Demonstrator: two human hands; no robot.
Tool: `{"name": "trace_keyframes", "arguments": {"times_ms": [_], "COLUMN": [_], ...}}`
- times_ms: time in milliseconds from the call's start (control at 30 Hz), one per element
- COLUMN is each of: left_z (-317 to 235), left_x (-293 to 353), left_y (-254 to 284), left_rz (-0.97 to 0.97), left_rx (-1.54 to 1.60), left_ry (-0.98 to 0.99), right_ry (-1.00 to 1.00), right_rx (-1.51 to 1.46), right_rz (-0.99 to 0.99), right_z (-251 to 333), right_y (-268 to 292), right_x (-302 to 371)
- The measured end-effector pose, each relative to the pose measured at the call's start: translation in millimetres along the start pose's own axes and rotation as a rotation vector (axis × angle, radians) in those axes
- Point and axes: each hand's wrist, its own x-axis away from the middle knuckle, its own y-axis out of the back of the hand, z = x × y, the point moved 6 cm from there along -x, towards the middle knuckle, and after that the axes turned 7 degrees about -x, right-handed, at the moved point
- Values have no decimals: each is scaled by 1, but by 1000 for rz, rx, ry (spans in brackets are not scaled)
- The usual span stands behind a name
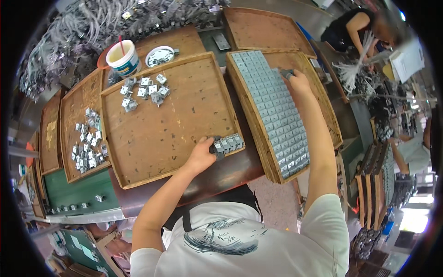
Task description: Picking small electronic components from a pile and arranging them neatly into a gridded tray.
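Observation:
My left hand, with dark coverings on its fingertips, is closed at the end of a short row of small grey metal blocks. That row lies in the near right corner of a shallow wooden tray. Stretched far to the right, my right hand has its covered fingertips together at the edge of the packed grey blocks. These blocks fill neat rows in a second wooden tray. Whatever sits between the right fingertips is too small to make out.
Loose metal parts sit at the left tray's far side. Beyond stand a white bucket with a red stick and a white bowl. Another tray holds more parts at left. A person handles pale strands at far right.

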Motion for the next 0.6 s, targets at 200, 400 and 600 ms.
{"name": "trace_keyframes", "arguments": {"times_ms": [200, 400, 600], "left_z": [10, 89, 192], "left_x": [44, 179, 306], "left_y": [18, 142, 246], "left_rz": [-343, -1020, -837], "left_rx": [85, -371, -941], "left_ry": [-135, 132, 1098], "right_ry": [16, -99, 13], "right_rx": [415, -389, -610], "right_rz": [116, -62, 167], "right_z": [-29, -38, 8], "right_y": [-29, -8, -22], "right_x": [-70, -73, -21]}}
